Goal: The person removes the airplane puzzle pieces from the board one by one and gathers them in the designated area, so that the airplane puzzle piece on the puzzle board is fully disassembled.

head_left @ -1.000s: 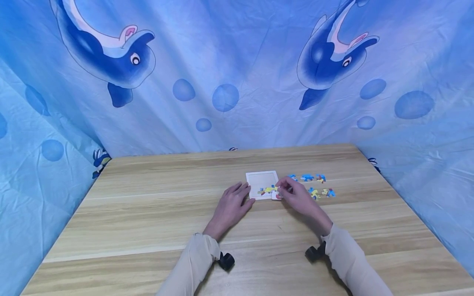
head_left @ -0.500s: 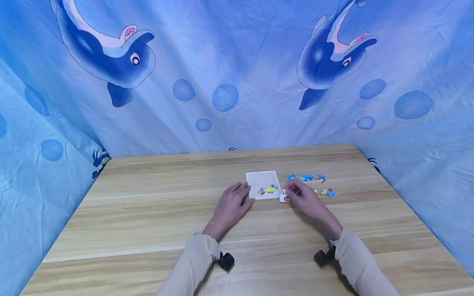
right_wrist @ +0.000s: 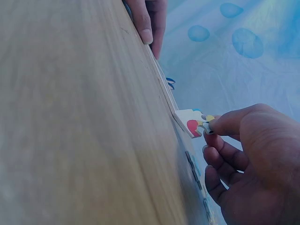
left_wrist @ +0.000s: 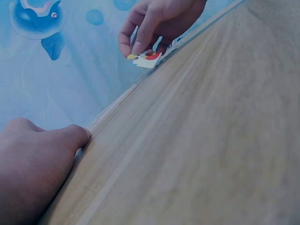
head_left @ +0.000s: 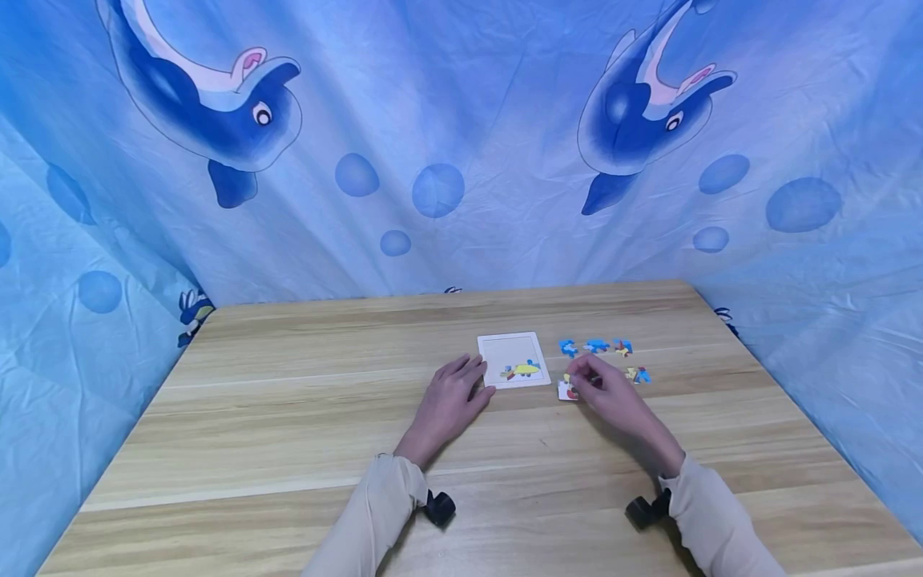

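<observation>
My right hand [head_left: 613,397] pinches a jigsaw piece [head_left: 566,391], white with red and yellow print, between thumb and fingertips. The right wrist view shows the same jigsaw piece [right_wrist: 190,123] held by one side, its white corner sticking out. A shallow white-rimmed puzzle tray [head_left: 506,335] lies to the left of that hand. Inside, near its lower edge, are joined pieces [head_left: 528,369] with a yellow shape and some blue. Against the tray's left side rests my left hand [head_left: 450,405], fingers extended and thumb at the lower left corner.
Beyond my right hand several loose blue pieces [head_left: 596,346] lie in a row on the wooden table [head_left: 288,417]. Closer in, a yellow-and-blue piece [head_left: 640,375] sits to the right of the knuckles. A blue dolphin-print curtain [head_left: 476,240] stands behind the table.
My right hand has drawn the pinched jigsaw piece rightward, from over the tray's lower right corner to clear of it. The left hand has stayed in place.
</observation>
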{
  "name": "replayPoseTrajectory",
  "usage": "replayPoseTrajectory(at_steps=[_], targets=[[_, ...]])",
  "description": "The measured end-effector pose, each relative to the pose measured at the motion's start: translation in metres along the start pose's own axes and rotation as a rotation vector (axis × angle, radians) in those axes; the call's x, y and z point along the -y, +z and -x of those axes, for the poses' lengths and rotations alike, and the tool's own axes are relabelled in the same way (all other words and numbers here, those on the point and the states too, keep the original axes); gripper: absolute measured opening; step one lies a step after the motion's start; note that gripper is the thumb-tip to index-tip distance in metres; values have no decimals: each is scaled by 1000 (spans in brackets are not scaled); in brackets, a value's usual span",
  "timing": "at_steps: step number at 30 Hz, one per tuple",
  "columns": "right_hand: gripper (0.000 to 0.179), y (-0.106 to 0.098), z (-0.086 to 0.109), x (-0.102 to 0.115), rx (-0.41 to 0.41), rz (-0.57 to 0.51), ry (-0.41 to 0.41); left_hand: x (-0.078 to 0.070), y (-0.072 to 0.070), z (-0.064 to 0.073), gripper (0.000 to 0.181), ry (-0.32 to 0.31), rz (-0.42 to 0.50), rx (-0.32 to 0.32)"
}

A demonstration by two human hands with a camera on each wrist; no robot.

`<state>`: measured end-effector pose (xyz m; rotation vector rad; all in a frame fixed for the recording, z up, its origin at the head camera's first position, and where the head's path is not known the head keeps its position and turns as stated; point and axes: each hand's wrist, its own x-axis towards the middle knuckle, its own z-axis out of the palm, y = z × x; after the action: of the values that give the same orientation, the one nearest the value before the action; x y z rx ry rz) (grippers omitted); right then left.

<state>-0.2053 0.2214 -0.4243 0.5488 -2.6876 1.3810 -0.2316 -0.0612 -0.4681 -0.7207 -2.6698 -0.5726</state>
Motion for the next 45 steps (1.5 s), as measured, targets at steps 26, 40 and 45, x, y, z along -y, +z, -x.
replayPoseTrajectory(at_steps=[26, 40, 45], targets=[[10, -11, 20, -33, -43, 22, -20, -2, -1, 1, 48, 4, -1, 9], [12, -17, 30, -32, -6, 61, 55, -1, 1, 0, 48, 0, -1, 6], [14, -16, 31, -32, -2, 86, 47, 0, 1, -1, 48, -4, -5, 11]])
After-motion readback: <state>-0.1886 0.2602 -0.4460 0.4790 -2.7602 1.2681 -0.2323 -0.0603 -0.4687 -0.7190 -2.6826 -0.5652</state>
